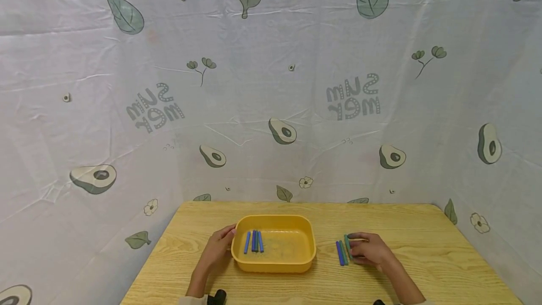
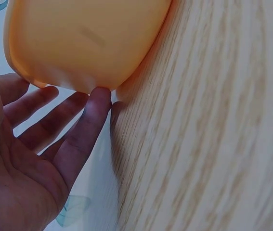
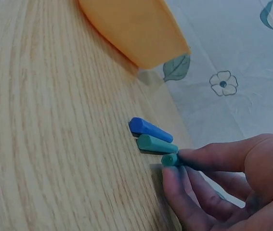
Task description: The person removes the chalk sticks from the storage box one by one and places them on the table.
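A yellow plastic box (image 1: pixel 275 267) stands on the table, with several blue and dark green crayons (image 1: pixel 255 241) lying at its left inside. My left hand (image 1: pixel 218 248) touches the box's left side; in the left wrist view the fingertips rest against its outer wall, fingers fairly straight. To the right of the box, my right hand (image 1: pixel 370 249) pinches a green crayon (image 3: pixel 170 160) between thumb and fingers. Beside it on the table lie a blue crayon (image 3: pixel 148 129) and another green crayon (image 3: pixel 156 143), side by side.
The wooden table (image 1: pixel 338 286) has its back edge against a pale curtain (image 1: pixel 254 84) printed with avocados and leaves. Curtain also hangs along both sides. Smudges mark the floor of the box.
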A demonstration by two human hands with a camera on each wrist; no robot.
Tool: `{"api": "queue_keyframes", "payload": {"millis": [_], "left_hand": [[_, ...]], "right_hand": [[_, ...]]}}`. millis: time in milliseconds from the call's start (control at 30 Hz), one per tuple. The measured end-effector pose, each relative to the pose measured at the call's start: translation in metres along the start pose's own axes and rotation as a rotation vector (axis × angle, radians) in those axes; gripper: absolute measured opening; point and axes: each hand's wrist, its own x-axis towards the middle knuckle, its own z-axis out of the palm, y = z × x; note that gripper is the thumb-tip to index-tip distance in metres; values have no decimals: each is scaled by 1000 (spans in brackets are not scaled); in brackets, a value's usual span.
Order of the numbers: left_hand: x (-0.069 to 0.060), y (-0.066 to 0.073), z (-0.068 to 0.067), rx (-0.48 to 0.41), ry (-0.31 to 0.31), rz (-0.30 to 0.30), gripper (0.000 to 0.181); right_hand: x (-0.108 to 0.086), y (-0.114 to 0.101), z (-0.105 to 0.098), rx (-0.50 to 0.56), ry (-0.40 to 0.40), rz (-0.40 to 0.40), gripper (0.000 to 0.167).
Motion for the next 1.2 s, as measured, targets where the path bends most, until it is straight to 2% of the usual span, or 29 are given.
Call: {"api": "queue_keyframes", "payload": {"millis": [233,367,500,733,933,1200], "left_hand": [[1,-3,0,19,-10,5,48],[0,-2,0,-1,-11,-1,48],[-2,-2,0,-18,-17,0,49],[-1,-4,0,19,-15,-1,48],[-3,-3,0,-2,-9,5,48],[-3,-2,0,-7,-27,10,48]], "right_hand": [[-1,-6,18,-115,143,3,53],[-2,-6,23,-166,173,15,50],[-2,-4,24,-178,170,11,49],[-3,0,22,-155,146,10,50],[-4,1,19,-138,126,27,51],[-6,-2,16,-112,137,14,50]]}}
